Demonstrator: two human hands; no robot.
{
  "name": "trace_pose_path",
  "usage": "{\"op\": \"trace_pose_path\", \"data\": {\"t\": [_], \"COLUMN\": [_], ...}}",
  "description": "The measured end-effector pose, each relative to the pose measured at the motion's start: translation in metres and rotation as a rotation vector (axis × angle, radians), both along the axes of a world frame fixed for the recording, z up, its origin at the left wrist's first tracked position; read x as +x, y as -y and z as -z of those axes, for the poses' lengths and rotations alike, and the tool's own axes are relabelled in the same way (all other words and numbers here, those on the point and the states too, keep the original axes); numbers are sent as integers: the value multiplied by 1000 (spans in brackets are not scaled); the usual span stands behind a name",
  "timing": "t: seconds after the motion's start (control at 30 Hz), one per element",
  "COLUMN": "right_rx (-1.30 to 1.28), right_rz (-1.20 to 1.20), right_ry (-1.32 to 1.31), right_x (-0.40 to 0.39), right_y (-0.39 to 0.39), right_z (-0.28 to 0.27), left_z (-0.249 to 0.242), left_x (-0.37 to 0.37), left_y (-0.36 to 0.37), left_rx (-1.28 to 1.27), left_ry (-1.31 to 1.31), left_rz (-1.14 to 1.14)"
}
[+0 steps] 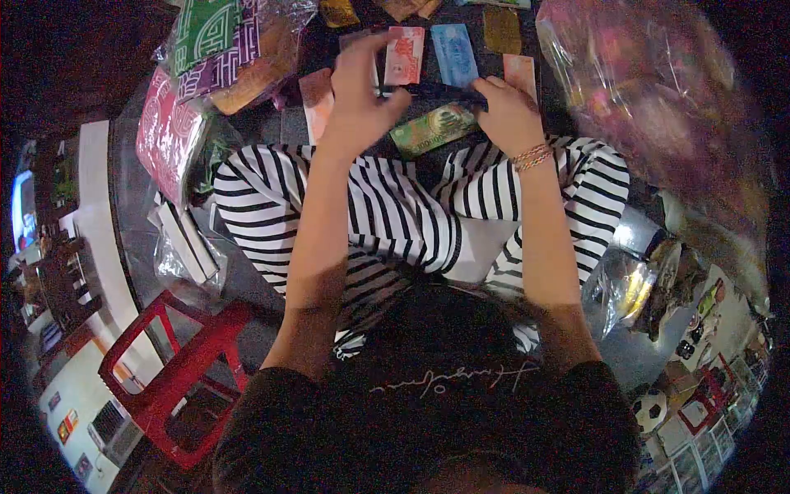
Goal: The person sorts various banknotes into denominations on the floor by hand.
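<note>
My right hand [510, 113] is closed, pinching the right end of a long, dark, narrow item [440, 93] whose kind does not show. At its other end, my left hand [362, 95] is smeared by motion, thumb and fingers around that end; I cannot tell whether it grips it. Just below the dark item lies a green paper note [434, 130], tilted. Beyond it are a red note [404, 55] and a blue note [454, 51]. An orange-red note [316, 103] sits partly behind my left hand, and another pale orange note [520, 72] is beyond my right hand.
Gold paper pieces [502, 30] lie at the far edge. Plastic-wrapped patterned packs [214, 49] stand at left, a big clear plastic bag [638, 74] at right. My crossed legs in striped trousers [395, 198] are in front. A red plastic stool [177, 379] stands lower left.
</note>
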State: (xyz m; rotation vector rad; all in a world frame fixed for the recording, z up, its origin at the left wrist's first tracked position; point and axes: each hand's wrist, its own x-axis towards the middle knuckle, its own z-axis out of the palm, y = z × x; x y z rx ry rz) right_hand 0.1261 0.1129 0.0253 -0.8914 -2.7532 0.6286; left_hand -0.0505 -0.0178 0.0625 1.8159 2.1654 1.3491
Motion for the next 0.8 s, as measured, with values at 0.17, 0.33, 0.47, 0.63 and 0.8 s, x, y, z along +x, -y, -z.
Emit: {"op": "trace_pose_path", "data": {"t": [0.17,0.33,0.47,0.63,0.8], "right_rx": [144,119,32,-41,-119], "right_rz": [-74,-123,-151,-120,-82], "right_ry": [108,-13,13,-50,146], "right_x": [-6,-7,-8,-6,-1], "right_y": [5,10,8,5,-1], "right_z": [6,-1,3,17,13], "left_z": [-4,28,37,44,58], "left_x": [35,35,27,26,13], "left_y": [-7,-3,-8,-3,3], "left_rx": [-240,-468,-665,-635,-715], "left_ry": [-219,-377,-257,-305,-201], "left_rz": [38,-18,27,-13,-44]}}
